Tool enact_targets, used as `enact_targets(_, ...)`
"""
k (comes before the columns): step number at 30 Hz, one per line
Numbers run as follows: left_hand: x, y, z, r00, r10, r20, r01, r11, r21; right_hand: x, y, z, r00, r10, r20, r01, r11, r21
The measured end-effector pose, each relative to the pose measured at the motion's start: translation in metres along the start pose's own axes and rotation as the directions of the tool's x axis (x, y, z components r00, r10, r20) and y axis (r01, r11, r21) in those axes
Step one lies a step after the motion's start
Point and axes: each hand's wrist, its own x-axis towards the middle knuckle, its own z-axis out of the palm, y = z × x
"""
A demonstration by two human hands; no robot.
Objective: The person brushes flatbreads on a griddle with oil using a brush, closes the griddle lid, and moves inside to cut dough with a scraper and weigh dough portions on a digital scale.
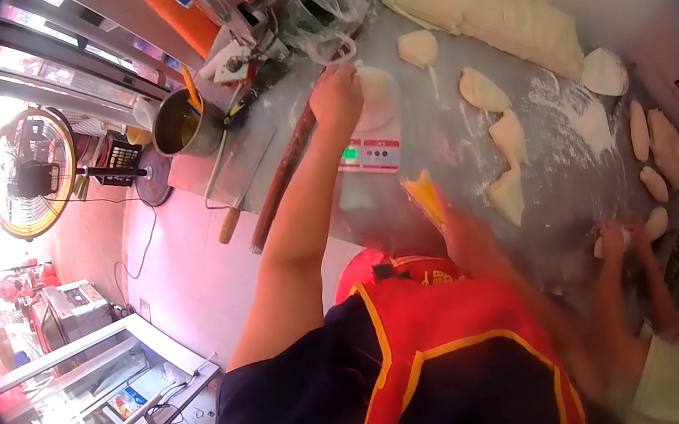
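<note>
My left hand point(336, 96) is closed at the left edge of a white kitchen scale point(372, 154); what its fingers hold, if anything, is hidden. Beside those fingers, a pale round lump of dough point(376, 99) rests on the scale, whose display glows green. Under my left wrist runs a long brown rolling pin point(282, 181). Nearer my body, my right hand point(464, 233) is wrapped round a yellow dough scraper point(423, 194), slightly blurred. To its right lies a strip of several joined dough pieces point(508, 138), and a single dough piece point(418, 49) sits farther back.
A large dough slab point(484, 2) lies at the back of the floury metal table point(454, 125). At right, a co-worker's hands point(620, 238) handle a dough roll near several others. A metal pot point(187, 122), a wooden-handled tool point(228, 226) and a plastic bag point(325, 12) stand left and back.
</note>
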Motion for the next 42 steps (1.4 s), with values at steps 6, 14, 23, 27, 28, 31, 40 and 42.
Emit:
enact_targets(6,0.041,-0.019,0.058,0.911,0.098,0.401,-0.231,0.925,0.3,0.005,0.001,0.004,0.999,-0.05,0.006,0.05,0.999,0.022)
enact_targets(14,0.008,0.011,0.02,0.884,0.024,0.467,-0.114,0.98,0.164,0.021,-0.002,0.007,0.999,0.004,0.04,-0.003,1.0,-0.008)
enact_targets(23,0.012,-0.004,0.048,0.943,-0.032,0.331,-0.003,0.995,0.103,0.01,0.009,0.003,0.999,0.053,0.012,-0.053,0.998,0.016)
enact_targets(27,0.015,-0.015,0.058,0.991,-0.039,0.127,0.049,0.995,-0.082,-0.007,0.019,-0.01,0.998,0.056,-0.024,-0.054,0.995,0.079)
enact_targets(28,0.019,-0.028,0.087,0.988,-0.072,0.134,0.087,0.99,-0.109,-0.008,0.018,-0.016,0.998,0.047,-0.041,-0.042,0.992,0.121)
enact_targets(31,0.014,0.04,0.027,0.927,0.097,0.361,-0.006,0.97,-0.245,-0.018,0.014,-0.041,0.995,0.049,-0.091,-0.024,0.968,0.249)
enact_targets(40,-0.013,0.119,0.09,0.776,0.106,0.622,-0.218,0.97,0.108,-0.042,0.019,-0.088,0.968,0.24,-0.076,-0.195,0.906,0.376)
enact_targets(42,-0.011,0.13,0.103,0.815,0.203,0.543,-0.28,0.958,0.061,-0.05,0.024,-0.089,0.948,0.312,-0.06,-0.259,0.868,0.424)
